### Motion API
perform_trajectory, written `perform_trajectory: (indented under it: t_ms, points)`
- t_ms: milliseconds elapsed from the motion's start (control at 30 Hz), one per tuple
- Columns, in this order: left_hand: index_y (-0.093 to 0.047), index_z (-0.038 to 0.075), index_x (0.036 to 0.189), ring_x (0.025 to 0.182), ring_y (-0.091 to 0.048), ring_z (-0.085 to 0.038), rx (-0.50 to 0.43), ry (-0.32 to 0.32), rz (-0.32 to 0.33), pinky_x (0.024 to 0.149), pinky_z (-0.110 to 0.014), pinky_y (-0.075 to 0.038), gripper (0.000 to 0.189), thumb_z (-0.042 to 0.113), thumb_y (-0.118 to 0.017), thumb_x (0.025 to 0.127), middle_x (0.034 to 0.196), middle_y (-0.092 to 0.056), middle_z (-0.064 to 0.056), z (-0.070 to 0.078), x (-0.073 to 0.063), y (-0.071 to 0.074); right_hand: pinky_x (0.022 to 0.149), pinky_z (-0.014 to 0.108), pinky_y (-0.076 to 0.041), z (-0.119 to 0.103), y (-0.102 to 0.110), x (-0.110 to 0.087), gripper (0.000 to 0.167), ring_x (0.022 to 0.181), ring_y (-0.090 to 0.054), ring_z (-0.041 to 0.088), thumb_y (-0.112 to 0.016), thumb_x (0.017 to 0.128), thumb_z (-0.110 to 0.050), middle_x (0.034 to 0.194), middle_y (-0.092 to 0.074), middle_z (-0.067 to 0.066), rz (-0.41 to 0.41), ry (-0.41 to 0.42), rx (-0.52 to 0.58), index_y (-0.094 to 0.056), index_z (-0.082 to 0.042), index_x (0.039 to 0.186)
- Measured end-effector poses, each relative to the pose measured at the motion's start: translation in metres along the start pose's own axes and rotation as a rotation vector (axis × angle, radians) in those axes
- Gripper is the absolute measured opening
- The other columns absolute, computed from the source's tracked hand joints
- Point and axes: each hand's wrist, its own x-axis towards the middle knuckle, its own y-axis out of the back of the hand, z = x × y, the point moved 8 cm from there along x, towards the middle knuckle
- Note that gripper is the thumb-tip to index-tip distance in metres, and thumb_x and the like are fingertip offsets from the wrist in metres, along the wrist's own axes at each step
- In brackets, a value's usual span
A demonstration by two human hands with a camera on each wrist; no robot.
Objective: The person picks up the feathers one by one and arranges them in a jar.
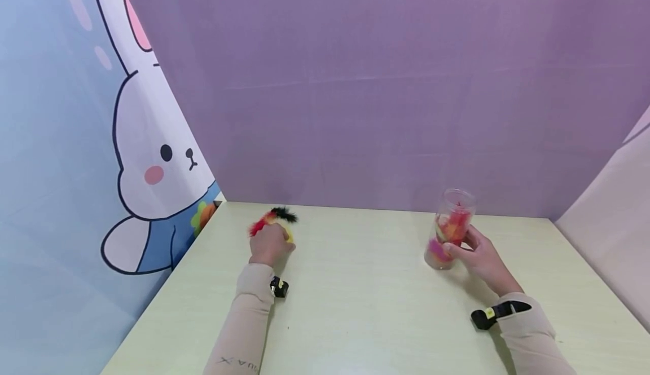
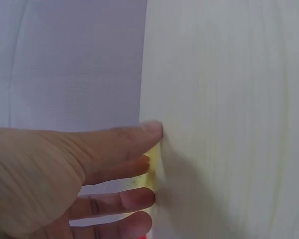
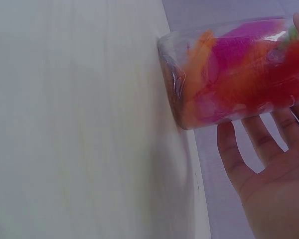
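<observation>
At the table's back left, my left hand [image 1: 269, 245] reaches down over a few feathers: red [image 1: 258, 225], black [image 1: 284, 214] and yellow [image 1: 289, 233]. The left wrist view shows the thumb and spread fingers meeting the tabletop, with a strip of yellow [image 2: 152, 172] behind them. Nothing pinched shows there, and the hand hides part of the feathers. On the right, my right hand [image 1: 479, 256] grips a clear plastic jar [image 1: 459, 197] between thumb and fingers. The jar leans slightly at the table and contains red, orange and magenta feathers [image 3: 239, 69].
A pale wood-grain table [image 1: 355, 296] spans the space between the hands. Behind it hangs a purple cloth [image 1: 381, 93]. A blue curtain with a rabbit print [image 1: 147, 155] borders the left side, and a whitish cloth [image 1: 619, 206] the right.
</observation>
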Motion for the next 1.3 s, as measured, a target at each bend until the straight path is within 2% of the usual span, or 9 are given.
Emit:
perform_trajectory:
  t_ms: [133,233,333,533,733,900,1033,1133,1300]
  points:
    - [-0.075,0.017,0.078,0.067,-0.062,-0.019,-0.008,0.003,0.012,0.058,-0.037,-0.048,0.020,0.033,-0.085,0.081,0.070,-0.066,0.003,0.001,0.002,0.000,0.114,0.071,-0.029,-0.004,0.002,0.002,0.083,0.147,-0.034,0.048,-0.068,0.098,-0.039,0.159,-0.037,0.026,-0.006,-0.001,-0.006,-0.024,-0.008,0.161]
    - [-0.060,0.018,0.060,0.059,-0.049,-0.017,-0.019,0.002,0.020,0.054,-0.034,-0.037,0.036,0.032,-0.085,0.082,0.056,-0.047,0.006,0.003,0.002,0.001,0.114,0.071,-0.029,-0.007,0.004,0.004,0.082,0.147,-0.034,0.047,-0.068,0.098,-0.039,0.159,-0.038,0.026,-0.004,0.001,-0.013,-0.025,-0.008,0.161]
    - [-0.051,0.019,0.053,0.056,-0.042,-0.015,-0.020,-0.002,0.016,0.053,-0.033,-0.033,0.046,0.031,-0.083,0.085,0.053,-0.037,0.006,0.005,0.002,0.003,0.114,0.071,-0.029,-0.009,0.006,0.005,0.082,0.147,-0.035,0.047,-0.068,0.098,-0.039,0.159,-0.039,0.025,-0.005,0.004,-0.020,-0.025,-0.008,0.161]
    - [-0.072,0.017,0.066,0.060,-0.054,-0.018,0.006,-0.016,0.014,0.057,-0.037,-0.047,0.026,0.030,-0.079,0.089,0.060,-0.058,0.003,0.007,0.000,0.006,0.114,0.072,-0.028,-0.008,0.005,0.005,0.084,0.148,-0.033,0.047,-0.069,0.098,-0.039,0.160,-0.037,0.025,-0.009,-0.003,-0.013,-0.024,-0.009,0.162]
    - [-0.064,0.015,0.061,0.066,-0.061,-0.024,0.025,-0.007,0.025,0.062,-0.045,-0.052,0.034,0.024,-0.073,0.092,0.070,-0.065,-0.006,0.005,0.003,0.007,0.114,0.074,-0.026,-0.008,0.004,0.005,0.085,0.148,-0.031,0.047,-0.069,0.098,-0.040,0.161,-0.036,0.024,-0.019,-0.012,-0.002,-0.023,-0.011,0.162]
    - [-0.069,0.008,0.074,0.076,-0.071,-0.035,0.064,-0.002,0.080,0.065,-0.052,-0.055,0.020,0.018,-0.069,0.092,0.083,-0.073,-0.015,0.005,0.003,0.012,0.114,0.074,-0.026,-0.008,0.004,0.005,0.086,0.148,-0.031,0.047,-0.069,0.097,-0.040,0.162,-0.035,0.024,-0.022,-0.017,-0.003,-0.022,-0.011,0.163]
    - [-0.074,0.003,0.085,0.080,-0.073,-0.040,0.110,-0.001,0.155,0.067,-0.053,-0.056,0.020,0.022,-0.074,0.091,0.089,-0.076,-0.019,0.009,0.001,0.024,0.114,0.073,-0.027,-0.008,0.004,0.005,0.085,0.148,-0.033,0.047,-0.069,0.097,-0.040,0.161,-0.036,0.025,-0.018,-0.012,-0.006,-0.023,-0.010,0.162]
    - [-0.077,0.010,0.079,0.077,-0.073,-0.040,0.110,-0.009,0.200,0.066,-0.053,-0.057,0.019,0.027,-0.078,0.089,0.087,-0.076,-0.017,0.013,-0.003,0.037,0.114,0.073,-0.027,-0.009,0.004,0.005,0.085,0.147,-0.033,0.047,-0.069,0.097,-0.040,0.160,-0.037,0.025,-0.014,-0.010,-0.007,-0.023,-0.010,0.162]
    - [-0.064,0.018,0.061,0.057,-0.058,-0.022,0.025,-0.014,0.173,0.056,-0.044,-0.050,0.036,0.024,-0.068,0.097,0.065,-0.062,-0.001,0.018,-0.009,0.053,0.114,0.073,-0.027,-0.010,0.004,0.004,0.085,0.148,-0.032,0.047,-0.069,0.098,-0.040,0.161,-0.036,0.025,-0.014,-0.013,-0.005,-0.023,-0.009,0.162]
